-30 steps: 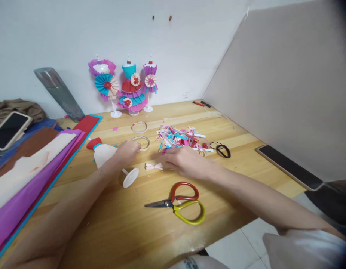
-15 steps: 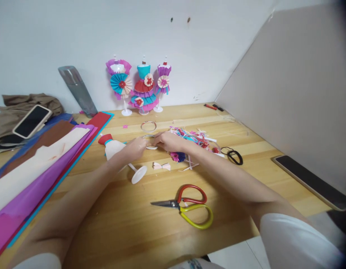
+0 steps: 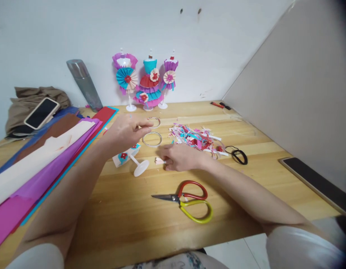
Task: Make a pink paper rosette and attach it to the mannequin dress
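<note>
The scissors [image 3: 173, 198] lie seemingly parked within reach. Beyond them, the right hand [image 3: 180, 157] hides one end of a pale bow [image 3: 159, 161]; whether it pinches can't be told. Beyond-left of them, a dress form [image 3: 124, 157] lies tipped, probably for access, partly hidden by the left hand [image 3: 123, 130], half-curled, grip unclear. Farthest beyond, dressed forms [image 3: 150, 81] stand, likely set aside.

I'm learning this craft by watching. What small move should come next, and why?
Probably pinch the pale paper bow with the right hand and lift it: that hand is right at the bow, covering part of it, while the left hand is well apart from it.
</note>
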`<state>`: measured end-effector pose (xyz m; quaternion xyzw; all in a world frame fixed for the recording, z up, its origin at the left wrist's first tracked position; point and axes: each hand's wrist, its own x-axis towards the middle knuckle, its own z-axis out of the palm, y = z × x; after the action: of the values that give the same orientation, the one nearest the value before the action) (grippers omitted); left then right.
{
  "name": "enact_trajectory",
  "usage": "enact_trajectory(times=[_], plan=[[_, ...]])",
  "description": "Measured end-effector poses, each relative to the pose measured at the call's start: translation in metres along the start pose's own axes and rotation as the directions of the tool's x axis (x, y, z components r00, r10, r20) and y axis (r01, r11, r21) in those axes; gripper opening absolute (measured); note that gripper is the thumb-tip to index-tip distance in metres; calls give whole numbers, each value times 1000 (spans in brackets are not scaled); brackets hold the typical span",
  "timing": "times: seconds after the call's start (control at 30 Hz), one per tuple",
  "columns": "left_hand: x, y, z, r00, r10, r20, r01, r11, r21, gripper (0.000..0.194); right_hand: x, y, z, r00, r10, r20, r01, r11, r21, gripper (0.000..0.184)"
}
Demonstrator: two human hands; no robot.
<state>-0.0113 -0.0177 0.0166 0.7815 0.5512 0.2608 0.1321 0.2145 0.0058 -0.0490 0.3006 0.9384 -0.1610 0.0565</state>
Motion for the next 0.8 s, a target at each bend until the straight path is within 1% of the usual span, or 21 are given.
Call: enact_trajectory(times=[0.07,0.1,0.2,0.3,0.37,0.43,0.5,0.53,0.6,0.67,0.73,0.8], plan=[[-4,7,-2,1000,20,2,-20,1000,-4,23,-4,-3,2,1000,11,-2,-11,1000,-2,11],[-5,9,-2,999,34,8,-34,999,-15,21,-6,-3,1,1000,21,-16,-20,999,26,13],[-5,9,3,997,55,55,-50,996,-75,19,-9,1,-7,996,52,-71,-37,980,197,7],[-2,5,7,992,36,117,-14,982,-187,21,-14,3,-22,984,72,-163,-4,923,385,4],[0,4,7,986,-13,165,63,952,-299,27,-16,2,-34,967,89,-237,33,884,467,6],[0,4,8,972,-96,215,184,879,-441,35,-17,-1,-46,945,87,-314,86,863,498,10],[0,6,8,951,-171,257,294,751,-591,43,-15,-5,-55,919,69,-388,144,857,494,10],[0,7,9,943,-192,272,328,677,-659,48,-14,-7,-58,908,59,-415,167,857,487,9],[0,7,11,934,-198,297,357,541,-762,58,-11,-11,-63,886,41,-462,205,859,470,6],[1,6,14,933,-181,311,360,448,-818,65,-9,-13,-63,860,13,-510,239,873,425,5],[2,4,17,936,-156,314,351,421,-836,66,-9,-15,-62,835,-23,-550,258,899,354,6],[2,3,18,940,-136,313,340,449,-826,62,-10,-15,-60,816,-43,-577,245,929,277,8]])
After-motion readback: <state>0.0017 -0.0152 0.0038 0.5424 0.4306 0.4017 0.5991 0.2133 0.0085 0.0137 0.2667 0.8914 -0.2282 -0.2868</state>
